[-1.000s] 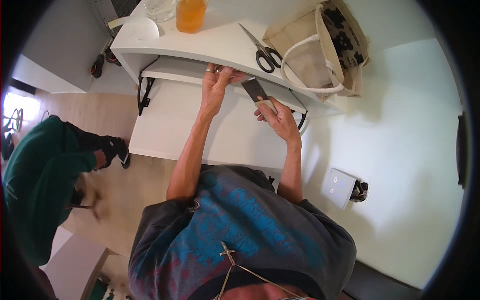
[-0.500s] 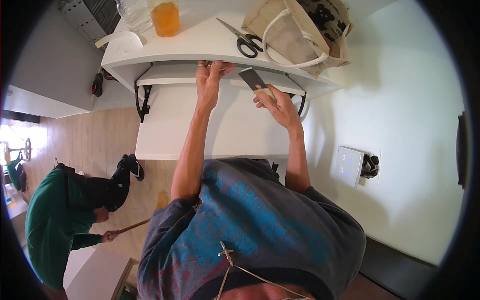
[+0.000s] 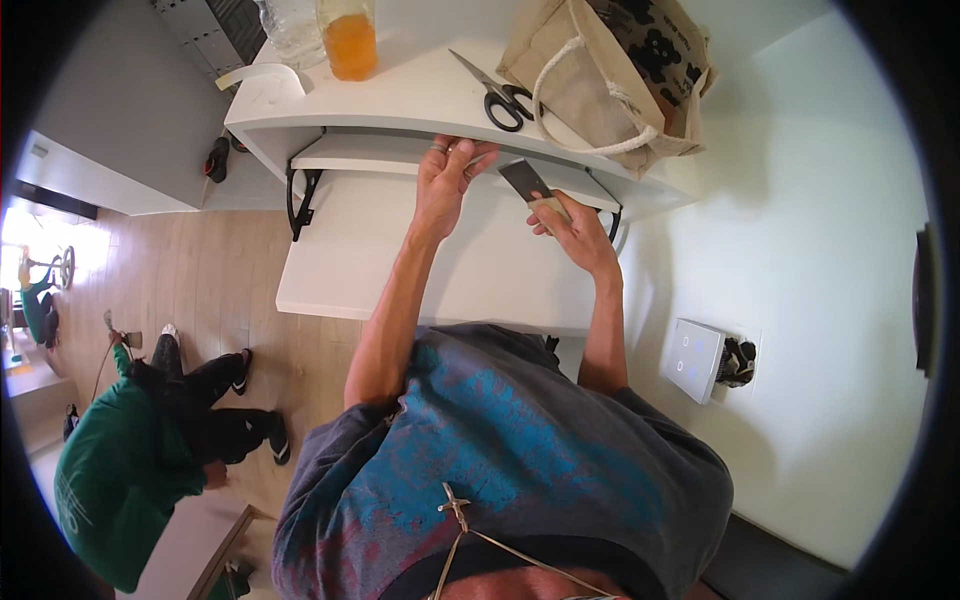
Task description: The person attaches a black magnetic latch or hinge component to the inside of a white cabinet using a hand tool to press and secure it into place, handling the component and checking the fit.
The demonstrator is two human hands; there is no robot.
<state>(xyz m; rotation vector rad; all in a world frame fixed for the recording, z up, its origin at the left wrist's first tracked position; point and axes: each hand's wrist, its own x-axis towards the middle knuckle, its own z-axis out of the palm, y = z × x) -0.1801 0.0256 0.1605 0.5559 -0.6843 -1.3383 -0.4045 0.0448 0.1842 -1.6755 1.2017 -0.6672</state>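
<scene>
Room: looks like a home
Underfoot: pale wood-plank floor (image 3: 235, 262)
Furniture: white hinged-flap cabinet (image 3: 350, 245)
Electrics: square white switch panel (image 3: 692, 360), pale-green wall (image 3: 825, 260)

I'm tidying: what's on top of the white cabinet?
Scissors, a tote bag, a container of orange liquid, something clear and a curled strip. Anything beneath the bag is hidden.

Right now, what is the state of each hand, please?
Left hand: partly curled; whether it holds anything cannot be told.
Right hand: closed, holding the flat, rectangular, dark metal-looking blade with beige grip.
</scene>
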